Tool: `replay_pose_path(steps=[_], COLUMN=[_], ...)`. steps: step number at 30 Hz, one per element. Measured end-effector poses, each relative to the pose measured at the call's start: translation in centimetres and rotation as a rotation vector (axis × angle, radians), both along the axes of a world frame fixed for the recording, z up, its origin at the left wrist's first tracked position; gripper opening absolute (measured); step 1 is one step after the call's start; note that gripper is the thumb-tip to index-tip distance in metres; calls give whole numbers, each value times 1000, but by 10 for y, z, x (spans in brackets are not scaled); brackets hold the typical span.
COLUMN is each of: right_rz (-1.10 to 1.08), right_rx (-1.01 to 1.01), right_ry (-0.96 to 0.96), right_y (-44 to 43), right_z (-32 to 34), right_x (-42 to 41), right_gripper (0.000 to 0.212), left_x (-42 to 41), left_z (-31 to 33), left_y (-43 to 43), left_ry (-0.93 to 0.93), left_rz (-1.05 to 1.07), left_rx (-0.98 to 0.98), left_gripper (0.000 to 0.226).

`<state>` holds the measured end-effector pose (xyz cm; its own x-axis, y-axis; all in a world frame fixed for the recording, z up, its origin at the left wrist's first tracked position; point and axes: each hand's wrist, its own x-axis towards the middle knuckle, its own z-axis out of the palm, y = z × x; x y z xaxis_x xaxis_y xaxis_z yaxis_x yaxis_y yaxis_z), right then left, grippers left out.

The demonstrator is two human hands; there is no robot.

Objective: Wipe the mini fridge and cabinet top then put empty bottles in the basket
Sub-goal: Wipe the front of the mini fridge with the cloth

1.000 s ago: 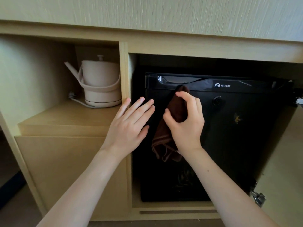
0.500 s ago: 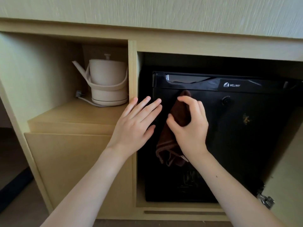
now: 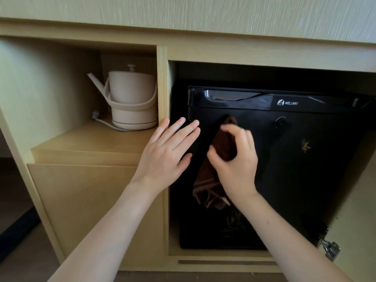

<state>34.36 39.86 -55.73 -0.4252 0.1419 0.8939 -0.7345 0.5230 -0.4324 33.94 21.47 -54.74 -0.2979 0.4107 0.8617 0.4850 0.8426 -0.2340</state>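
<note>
A black mini fridge (image 3: 295, 159) stands shut inside the right bay of a light wooden cabinet (image 3: 203, 49). My right hand (image 3: 236, 163) grips a dark brown cloth (image 3: 221, 145) and presses it against the upper left of the fridge door; the cloth's loose end hangs down below my wrist. My left hand (image 3: 166, 153) lies flat with fingers spread, across the cabinet's upright divider (image 3: 162, 82) and the fridge's left edge. No bottles or basket are in view.
A beige electric kettle (image 3: 132, 98) with its cord sits on the wooden shelf (image 3: 91, 139) in the left bay. The cabinet door (image 3: 354, 210) stands swung open at the right, its metal hinge (image 3: 329, 248) low down.
My right hand has slid the cloth slightly down the fridge door. The view has shifted a little, moving everything rightward in frame. My left hand stays flat on the divider.
</note>
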Motion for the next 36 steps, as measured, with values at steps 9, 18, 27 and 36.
replay_pose_path(steps=[9,18,27,36], right_rz=[38,-8,-7,-150], right_rx=[208,91,100,32], right_ry=[-58,25,11,-48], right_y=[4,-14,18,107], right_z=[-54,22,36,38], right_x=[3,-2,2,12], right_gripper=[48,47,46,47], left_x=[1,3,4,1], left_z=[1,14,17,20], left_y=[0,-5,6,35], left_ry=[-8,-20,-11,-7], left_rz=[9,62,119,111], left_rx=[3,-29,-55,-41], left_gripper=[57,74,83,82])
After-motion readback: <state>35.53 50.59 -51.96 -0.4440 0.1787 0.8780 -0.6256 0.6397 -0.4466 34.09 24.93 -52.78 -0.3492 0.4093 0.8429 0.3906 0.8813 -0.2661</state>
